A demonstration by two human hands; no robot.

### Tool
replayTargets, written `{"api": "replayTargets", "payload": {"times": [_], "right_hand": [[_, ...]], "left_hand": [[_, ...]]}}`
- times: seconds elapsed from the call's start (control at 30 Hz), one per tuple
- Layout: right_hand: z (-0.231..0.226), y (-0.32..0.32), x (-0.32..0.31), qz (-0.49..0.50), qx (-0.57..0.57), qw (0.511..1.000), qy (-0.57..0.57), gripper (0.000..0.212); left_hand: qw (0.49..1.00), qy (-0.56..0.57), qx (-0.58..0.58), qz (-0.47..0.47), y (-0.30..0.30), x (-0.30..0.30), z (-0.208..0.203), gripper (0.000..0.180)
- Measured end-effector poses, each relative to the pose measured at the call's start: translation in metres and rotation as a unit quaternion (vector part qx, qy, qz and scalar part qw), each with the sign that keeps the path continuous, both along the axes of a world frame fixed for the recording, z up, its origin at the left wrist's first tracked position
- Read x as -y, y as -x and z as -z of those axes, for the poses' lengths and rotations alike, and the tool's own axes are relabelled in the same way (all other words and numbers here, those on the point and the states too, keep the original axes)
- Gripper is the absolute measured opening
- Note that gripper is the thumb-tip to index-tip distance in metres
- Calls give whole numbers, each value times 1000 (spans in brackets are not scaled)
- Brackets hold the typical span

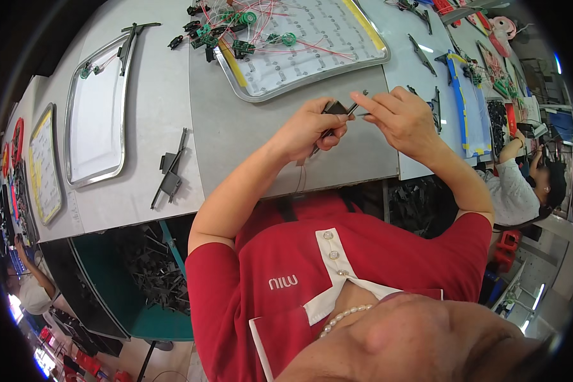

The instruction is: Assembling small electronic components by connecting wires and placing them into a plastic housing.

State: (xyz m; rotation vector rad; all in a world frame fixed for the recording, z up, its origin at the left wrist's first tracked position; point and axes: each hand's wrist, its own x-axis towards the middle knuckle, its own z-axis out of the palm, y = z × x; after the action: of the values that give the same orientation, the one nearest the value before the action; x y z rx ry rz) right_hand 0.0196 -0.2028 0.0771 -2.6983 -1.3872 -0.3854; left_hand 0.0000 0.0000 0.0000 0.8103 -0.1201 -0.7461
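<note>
Above the front part of the grey table (254, 172), my left hand (309, 130) is closed around a black plastic part (335, 108) with a long thin arm that slants up to the right. A thin wire hangs below that hand. My right hand (404, 121) is just to the right, its bent fingers close to the tip of the arm. Something thin shows at those fingertips, too small to name. A similar black part (170, 172) with a long arm lies on the table to the left.
A metal-rimmed tray (261, 97) at the back carries green circuit boards and red wires (286, 39). Another white tray (99, 121) stands left. More black parts (423, 56) lie right. Below the table edge is a green bin (165, 323) of black parts. Co-workers sit at both sides.
</note>
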Motion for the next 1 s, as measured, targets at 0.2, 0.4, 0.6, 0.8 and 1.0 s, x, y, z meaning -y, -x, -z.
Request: {"api": "replayTargets", "payload": {"times": [0.2,0.4,0.6,0.8,1.0], "right_hand": [[10,-4,-10,-59,113,989,70,41],[-1,-2,-14,-83,121,983,110,38],[-7,-2,-12,-73,104,983,135,44],[-9,-3,-13,-80,93,982,142,43],[-19,0,-13,-76,93,982,146,33]], "left_hand": [[1000,-13,-17,-14,1,-10,2,18],[1000,15,-22,-11,0,-8,1,7],[999,25,-25,-11,0,-2,2,9],[999,26,-26,-14,2,-2,4,13],[1000,26,-15,-3,-1,2,-1,17]]}}
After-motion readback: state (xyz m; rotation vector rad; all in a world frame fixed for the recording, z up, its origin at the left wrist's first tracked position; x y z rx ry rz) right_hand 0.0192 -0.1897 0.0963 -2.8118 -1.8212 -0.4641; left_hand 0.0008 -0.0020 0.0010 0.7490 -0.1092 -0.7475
